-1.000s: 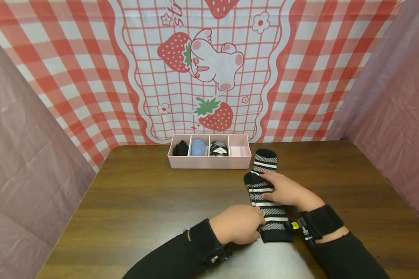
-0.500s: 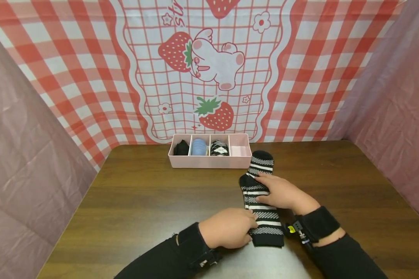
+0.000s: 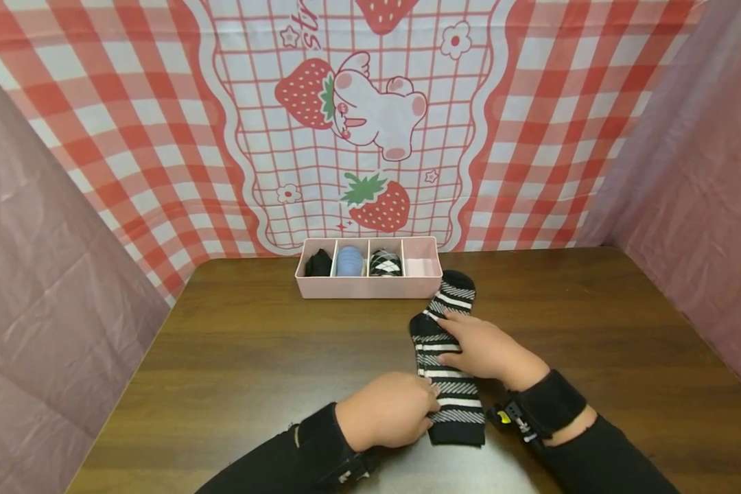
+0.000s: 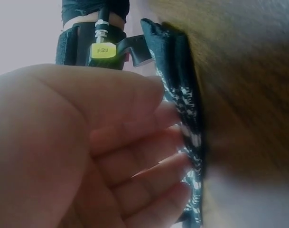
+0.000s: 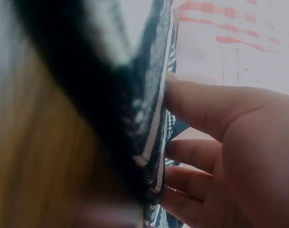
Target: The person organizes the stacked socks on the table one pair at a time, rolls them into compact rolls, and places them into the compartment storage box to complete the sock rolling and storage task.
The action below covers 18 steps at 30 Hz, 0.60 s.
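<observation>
A black sock with white and grey stripes lies flat on the table, toe toward the back, cuff toward me. At its edge in the left wrist view it looks layered; whether it is one sock or a stacked pair I cannot tell. My left hand touches the left edge near the cuff, fingers lightly bent and extended against the fabric. Higher up, my right hand rests its spread fingertips and thumb on the middle of the sock. The right wrist view shows those fingers against the striped knit.
A pink divided box stands at the table's back edge, just left of the sock's toe. Inside sit a black bundle, a blue roll and a black-and-white argyle roll. Behind hangs a checked strawberry cloth.
The striped sock has slid left and slightly toward me across the table. Both hands have shifted left along with it, keeping their places on it.
</observation>
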Tool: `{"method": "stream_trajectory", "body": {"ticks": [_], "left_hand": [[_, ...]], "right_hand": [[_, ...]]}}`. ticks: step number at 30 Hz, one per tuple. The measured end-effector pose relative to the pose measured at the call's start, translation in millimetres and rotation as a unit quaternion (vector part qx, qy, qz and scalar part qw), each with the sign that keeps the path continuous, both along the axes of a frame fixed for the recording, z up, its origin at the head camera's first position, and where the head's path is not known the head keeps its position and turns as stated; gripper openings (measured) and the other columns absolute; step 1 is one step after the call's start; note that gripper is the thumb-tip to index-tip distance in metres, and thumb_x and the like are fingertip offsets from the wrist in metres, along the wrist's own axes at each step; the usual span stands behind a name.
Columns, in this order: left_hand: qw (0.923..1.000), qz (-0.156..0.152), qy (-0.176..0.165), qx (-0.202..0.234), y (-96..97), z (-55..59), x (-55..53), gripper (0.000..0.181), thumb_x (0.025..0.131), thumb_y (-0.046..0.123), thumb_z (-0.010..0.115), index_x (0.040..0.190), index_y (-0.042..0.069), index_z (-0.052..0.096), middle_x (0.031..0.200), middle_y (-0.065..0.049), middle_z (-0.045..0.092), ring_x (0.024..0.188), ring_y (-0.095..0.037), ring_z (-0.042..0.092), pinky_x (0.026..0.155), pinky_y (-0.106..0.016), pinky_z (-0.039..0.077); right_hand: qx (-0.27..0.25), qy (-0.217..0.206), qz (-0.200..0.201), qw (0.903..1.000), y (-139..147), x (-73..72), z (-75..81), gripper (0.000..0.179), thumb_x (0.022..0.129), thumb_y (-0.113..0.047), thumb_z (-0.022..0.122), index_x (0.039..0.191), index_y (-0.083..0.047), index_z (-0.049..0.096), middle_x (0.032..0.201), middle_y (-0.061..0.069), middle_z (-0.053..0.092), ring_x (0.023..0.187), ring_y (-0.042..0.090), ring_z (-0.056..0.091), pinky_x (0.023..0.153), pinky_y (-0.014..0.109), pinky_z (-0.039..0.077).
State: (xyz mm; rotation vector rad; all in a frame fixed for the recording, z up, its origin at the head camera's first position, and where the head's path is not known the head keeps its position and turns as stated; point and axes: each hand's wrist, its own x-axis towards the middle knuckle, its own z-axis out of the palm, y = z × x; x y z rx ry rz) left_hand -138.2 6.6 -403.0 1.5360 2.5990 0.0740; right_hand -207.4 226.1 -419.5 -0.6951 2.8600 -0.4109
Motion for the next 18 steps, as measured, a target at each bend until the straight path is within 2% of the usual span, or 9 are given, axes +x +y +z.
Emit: {"method": "stream_trajectory", "body": {"ticks": [6,10,18], "left_hand": [[0.9999,0.002,0.013,0.005,-7.2,-0.7,6.9,0.014,0.095,0.029,0.073,0.104,0.020,0.079,0.113,0.008,0.072,0.100,-0.005,0.066,0.087,-0.025,0.053],[0.9998,0.005,0.019,0.006,-12.8,-0.2,12.5,0.015,0.095,0.030,0.074,0.103,0.019,0.079,0.114,0.008,0.072,0.103,-0.005,0.066,0.090,-0.024,0.052],[1.0000,0.007,0.000,0.006,-23.4,3.4,21.7,0.019,0.094,0.031,0.075,0.109,0.019,0.080,0.121,0.008,0.070,0.109,-0.004,0.064,0.092,-0.024,0.052]], "right_hand": [[0.019,0.006,-0.001,0.9998,-13,7.2,3.9,0.069,0.094,-0.037,0.076,0.148,-0.001,0.053,0.153,0.024,0.046,0.139,0.044,0.045,0.109,0.060,0.039],[0.033,0.016,0.000,0.9993,-20,10.9,3.0,0.068,0.094,-0.038,0.076,0.147,-0.001,0.054,0.152,0.024,0.048,0.138,0.044,0.047,0.110,0.059,0.038],[0.035,0.014,0.001,0.9993,-34,20.5,3.8,0.068,0.094,-0.037,0.076,0.147,-0.001,0.055,0.153,0.022,0.047,0.138,0.043,0.046,0.112,0.058,0.037]]}}
